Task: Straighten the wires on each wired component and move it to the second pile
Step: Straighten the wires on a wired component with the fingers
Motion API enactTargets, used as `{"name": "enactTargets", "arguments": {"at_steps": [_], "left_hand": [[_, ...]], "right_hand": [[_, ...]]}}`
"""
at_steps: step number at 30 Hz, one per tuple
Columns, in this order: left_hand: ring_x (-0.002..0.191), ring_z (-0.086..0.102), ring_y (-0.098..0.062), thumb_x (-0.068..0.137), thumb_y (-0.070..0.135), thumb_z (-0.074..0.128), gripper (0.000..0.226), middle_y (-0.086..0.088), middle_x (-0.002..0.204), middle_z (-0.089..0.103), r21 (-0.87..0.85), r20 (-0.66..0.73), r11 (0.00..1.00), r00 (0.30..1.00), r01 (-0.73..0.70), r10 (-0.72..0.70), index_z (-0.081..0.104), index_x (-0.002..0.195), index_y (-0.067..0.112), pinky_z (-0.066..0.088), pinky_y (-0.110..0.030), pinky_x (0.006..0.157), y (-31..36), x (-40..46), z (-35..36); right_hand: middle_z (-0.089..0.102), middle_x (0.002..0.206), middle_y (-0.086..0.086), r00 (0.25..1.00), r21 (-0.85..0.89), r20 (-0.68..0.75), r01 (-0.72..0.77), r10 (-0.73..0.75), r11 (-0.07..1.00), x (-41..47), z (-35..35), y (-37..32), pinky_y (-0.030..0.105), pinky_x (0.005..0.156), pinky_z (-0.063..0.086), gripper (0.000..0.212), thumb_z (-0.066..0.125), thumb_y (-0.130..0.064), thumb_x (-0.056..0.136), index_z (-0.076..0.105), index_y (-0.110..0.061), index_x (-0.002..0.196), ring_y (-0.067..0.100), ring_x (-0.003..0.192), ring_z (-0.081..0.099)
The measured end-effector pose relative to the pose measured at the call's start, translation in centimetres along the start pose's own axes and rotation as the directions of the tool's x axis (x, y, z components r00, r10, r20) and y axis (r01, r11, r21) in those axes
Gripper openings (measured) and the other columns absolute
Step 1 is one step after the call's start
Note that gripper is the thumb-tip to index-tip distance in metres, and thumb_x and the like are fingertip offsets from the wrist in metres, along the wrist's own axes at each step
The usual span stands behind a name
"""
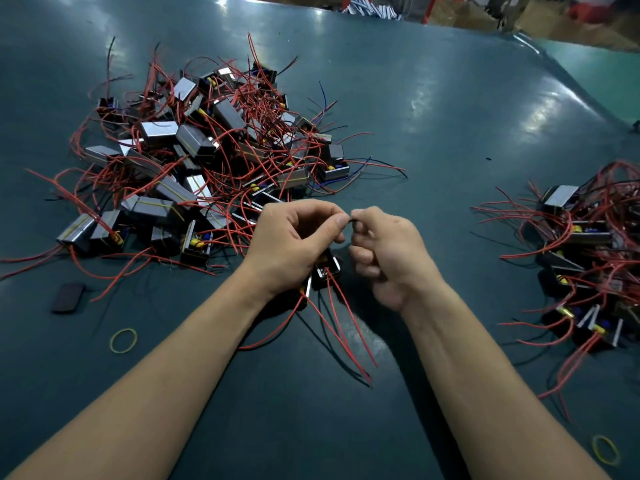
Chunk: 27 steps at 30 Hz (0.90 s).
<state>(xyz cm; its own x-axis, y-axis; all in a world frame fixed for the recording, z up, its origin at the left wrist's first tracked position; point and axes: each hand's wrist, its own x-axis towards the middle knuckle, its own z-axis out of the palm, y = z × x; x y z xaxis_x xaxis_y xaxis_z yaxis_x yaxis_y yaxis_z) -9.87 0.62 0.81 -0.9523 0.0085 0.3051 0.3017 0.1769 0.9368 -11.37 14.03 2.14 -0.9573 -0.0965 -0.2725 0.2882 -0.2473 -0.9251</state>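
Black wire [350,220] pinched between left hand [294,244], right hand [388,252]; component [327,268] beneath.

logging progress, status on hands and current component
Left hand and right hand pinch a dark wire. Wired component under hands. Nothing in the way.

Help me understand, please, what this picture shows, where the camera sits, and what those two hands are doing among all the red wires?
There is no machine here: a camera worn on a person's head looks down at their bare arms over a dark green table. The left hand and right hand meet in the middle, each pinching a thin dark wire. Below them hangs a small black wired component, its red wires trailing toward the camera. A big tangled pile lies on the left, a smaller pile on the right. Loose yellow rubber bands and a flat black piece also lie there.
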Motion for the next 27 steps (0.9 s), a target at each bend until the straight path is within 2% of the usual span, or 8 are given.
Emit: {"name": "enactTargets", "arguments": {"at_steps": [2, 6, 9, 11, 14, 18, 22, 27], "left_hand": [[0.064, 0.066, -0.006, 0.089, 0.004, 0.067, 0.007, -0.001, 0.069, 0.07, 0.014, -0.035, 1.0, 0.999, -0.018, 0.018, 0.073, 0.086, 0.007, 0.052, -0.02, 0.065, 0.1, 0.0, 0.2], [0.077, 0.069, -0.011, 0.092, 0.008, 0.063, 0.01, -0.005, 0.08, 0.075, -0.185, -0.028, 0.971, 0.987, 0.153, -0.161, 0.073, 0.093, 0.008, 0.053, -0.02, 0.067, 0.2, 0.8, -0.7], [0.099, 0.068, -0.017, 0.099, 0.01, 0.05, 0.02, -0.008, 0.101, 0.075, -0.416, -0.004, 0.878, 0.964, 0.239, -0.264, 0.069, 0.107, 0.009, 0.054, -0.028, 0.074, 0.4, 1.3, -1.7], [0.096, 0.068, -0.017, 0.1, 0.009, 0.047, 0.021, -0.008, 0.1, 0.074, -0.451, -0.082, 0.871, 0.962, 0.195, -0.259, 0.067, 0.107, 0.008, 0.055, -0.028, 0.072, 0.7, 1.3, -2.3], [0.066, 0.063, -0.01, 0.099, 0.014, 0.054, 0.017, -0.004, 0.08, 0.071, -0.11, -0.192, 0.989, 0.975, 0.096, -0.116, 0.068, 0.089, 0.011, 0.048, -0.023, 0.055, 0.8, 0.8, -3.3], [0.05, 0.053, -0.018, 0.093, 0.027, 0.064, 0.029, -0.005, 0.059, 0.06, 0.37, -0.046, 0.928, 0.997, -0.045, 0.067, 0.062, 0.07, 0.01, 0.042, -0.029, 0.047, 0.5, 0.2, -4.1], [0.047, 0.048, -0.006, 0.085, 0.021, 0.072, 0.014, 0.009, 0.055, 0.054, 0.425, 0.193, 0.899, 0.981, -0.102, 0.021, 0.063, 0.074, 0.018, 0.037, -0.013, 0.048, 0.8, -0.3, -5.1], [0.052, 0.058, -0.017, 0.082, 0.003, 0.068, 0.015, -0.001, 0.064, 0.065, 0.351, 0.231, 0.933, 0.973, -0.083, 0.0, 0.068, 0.086, 0.017, 0.048, -0.029, 0.051, 0.8, -0.6, -5.3]], "right_hand": [[0.035, 0.043, -0.007, 0.986, 0.184, 0.087, -0.159, 0.145, 0.97, -0.1, -0.1, -0.2, 0.014, 0.027, 0.022, 0.032, 0.049, -0.018, 0.097, 0.044, -0.015, 0.066, 0.004, 0.032, 0.033], [0.05, 0.046, -0.001, 0.981, -0.232, 0.051, 0.195, -0.188, 0.953, 0.2, -1.1, 0.1, 0.017, 0.034, 0.031, 0.047, 0.051, -0.041, 0.099, 0.062, -0.017, 0.059, 0.013, 0.036, 0.046], [0.049, 0.046, -0.001, 0.967, -0.365, -0.033, 0.223, -0.252, 0.904, 0.8, -2.1, 0.0, 0.018, 0.034, 0.029, 0.049, 0.047, -0.048, 0.098, 0.061, -0.012, 0.068, 0.014, 0.036, 0.046], [0.051, 0.049, -0.003, 0.966, -0.41, -0.005, 0.232, -0.257, 0.882, 0.8, -2.4, 0.2, 0.017, 0.034, 0.031, 0.039, 0.053, -0.039, 0.099, 0.062, -0.011, 0.073, 0.012, 0.038, 0.047], [0.061, 0.059, -0.005, 0.958, -0.558, 0.133, 0.284, -0.254, 0.78, 0.4, -2.0, 0.7, 0.02, 0.044, 0.04, 0.024, 0.059, -0.03, 0.096, 0.07, -0.014, 0.082, 0.007, 0.046, 0.052], [0.071, 0.073, -0.014, 0.938, -0.661, 0.224, 0.346, -0.265, 0.666, 0.6, -1.8, 0.8, 0.021, 0.067, 0.047, 0.014, 0.064, -0.029, 0.093, 0.075, -0.021, 0.091, -0.004, 0.063, 0.059], [0.073, 0.09, -0.004, 0.928, -0.602, 0.294, 0.366, -0.228, 0.71, 0.3, -1.6, 0.6, 0.042, 0.066, 0.049, 0.018, 0.067, -0.013, 0.091, 0.07, -0.027, 0.101, 0.014, 0.063, 0.054], [0.072, 0.087, -0.004, 0.917, -0.519, 0.327, 0.375, -0.226, 0.768, 0.1, -1.0, 0.6, 0.044, 0.065, 0.051, 0.022, 0.075, -0.019, 0.084, 0.065, -0.031, 0.099, 0.023, 0.065, 0.055]]}}
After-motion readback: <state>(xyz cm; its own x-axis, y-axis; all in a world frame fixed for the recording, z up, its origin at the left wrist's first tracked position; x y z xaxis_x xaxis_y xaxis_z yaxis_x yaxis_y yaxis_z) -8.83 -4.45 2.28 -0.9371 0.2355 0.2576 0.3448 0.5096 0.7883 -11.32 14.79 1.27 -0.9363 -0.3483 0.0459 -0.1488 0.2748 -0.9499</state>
